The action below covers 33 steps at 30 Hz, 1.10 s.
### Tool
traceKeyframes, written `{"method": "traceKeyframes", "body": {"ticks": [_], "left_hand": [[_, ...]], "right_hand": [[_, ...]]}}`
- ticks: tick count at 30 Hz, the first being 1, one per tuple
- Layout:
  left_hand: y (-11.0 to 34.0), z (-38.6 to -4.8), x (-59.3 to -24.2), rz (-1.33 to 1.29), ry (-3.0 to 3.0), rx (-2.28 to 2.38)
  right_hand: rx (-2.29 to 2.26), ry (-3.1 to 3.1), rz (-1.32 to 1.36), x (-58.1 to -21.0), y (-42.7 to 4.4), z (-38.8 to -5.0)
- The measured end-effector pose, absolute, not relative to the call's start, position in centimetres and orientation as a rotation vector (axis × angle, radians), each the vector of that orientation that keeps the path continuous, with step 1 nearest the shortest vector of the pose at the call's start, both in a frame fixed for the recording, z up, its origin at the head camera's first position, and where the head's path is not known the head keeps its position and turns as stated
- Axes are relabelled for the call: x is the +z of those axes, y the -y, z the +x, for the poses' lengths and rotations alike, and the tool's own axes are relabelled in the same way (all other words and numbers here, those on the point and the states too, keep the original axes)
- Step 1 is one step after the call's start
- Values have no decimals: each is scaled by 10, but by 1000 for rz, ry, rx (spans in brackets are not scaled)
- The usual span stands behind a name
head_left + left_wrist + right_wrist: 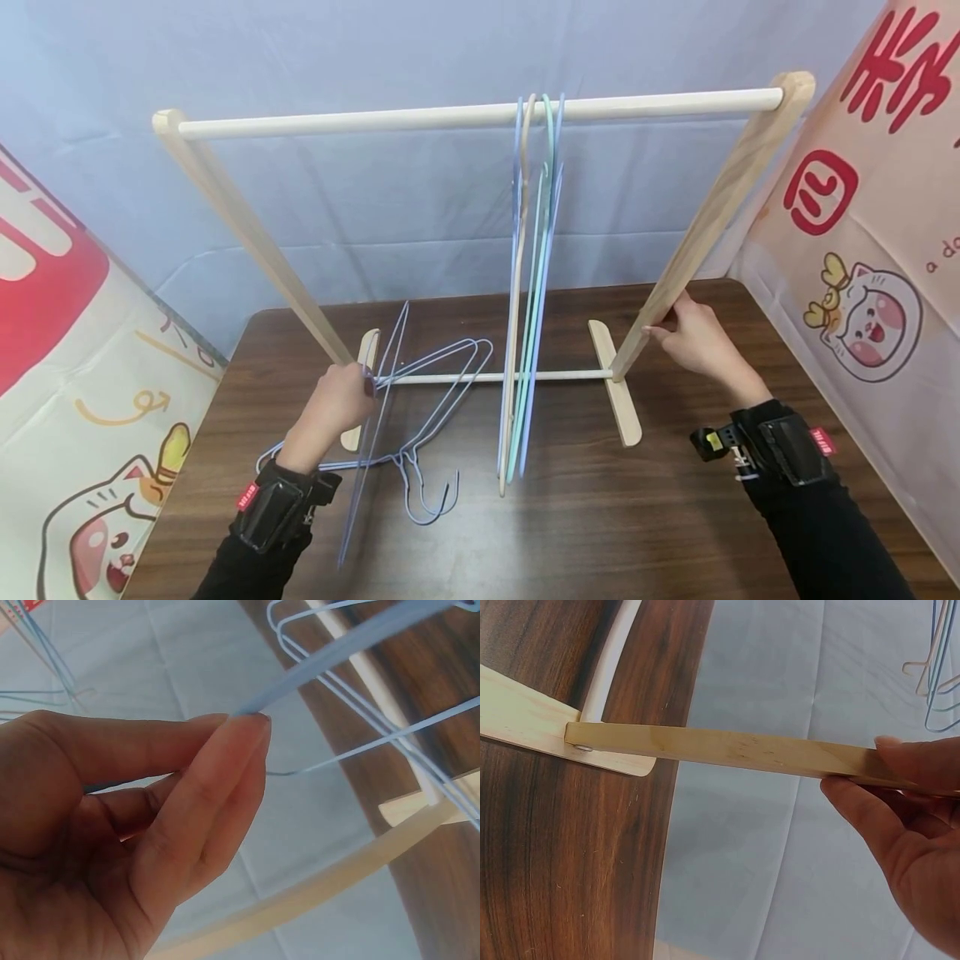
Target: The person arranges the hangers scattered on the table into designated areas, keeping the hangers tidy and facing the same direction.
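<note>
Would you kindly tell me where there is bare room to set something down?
Bare tabletop lies between the hanging hangers and the right sleeve, nearer the person than the right wooden foot. The left side is crowded by the left hand and the blue hangers near it.

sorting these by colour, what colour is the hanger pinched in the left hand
Light blue; the hanger shows best in the left wrist view.

Free gap between hanger bunch (528,333) and right post (708,221) — lower rod (572,376) across the bottom.
</note>
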<state>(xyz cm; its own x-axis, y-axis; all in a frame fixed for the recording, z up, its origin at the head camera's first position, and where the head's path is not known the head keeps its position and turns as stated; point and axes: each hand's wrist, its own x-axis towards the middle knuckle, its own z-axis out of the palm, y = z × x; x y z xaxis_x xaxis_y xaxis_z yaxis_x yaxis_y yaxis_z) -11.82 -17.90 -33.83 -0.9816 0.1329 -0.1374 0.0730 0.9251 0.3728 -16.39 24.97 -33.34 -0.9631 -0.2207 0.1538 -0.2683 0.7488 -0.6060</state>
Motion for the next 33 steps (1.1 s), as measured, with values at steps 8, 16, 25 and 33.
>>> {"method": "traceKeyframes", "body": {"ticks": [8, 16, 25, 33], "left_hand": [[172, -122, -328, 191, -2917, 602], [158, -127, -301, 284, -2969, 572], [136, -134, -259, 348, -3003, 545], [122, -137, -222, 474, -3087, 494]], "right_hand": [[1017, 2865, 412, -335, -249, -164], [1012, 2868, 409, -334, -249, -163], [1007, 2858, 419, -336, -250, -163], [1000, 2849, 427, -334, -249, -163]]}}
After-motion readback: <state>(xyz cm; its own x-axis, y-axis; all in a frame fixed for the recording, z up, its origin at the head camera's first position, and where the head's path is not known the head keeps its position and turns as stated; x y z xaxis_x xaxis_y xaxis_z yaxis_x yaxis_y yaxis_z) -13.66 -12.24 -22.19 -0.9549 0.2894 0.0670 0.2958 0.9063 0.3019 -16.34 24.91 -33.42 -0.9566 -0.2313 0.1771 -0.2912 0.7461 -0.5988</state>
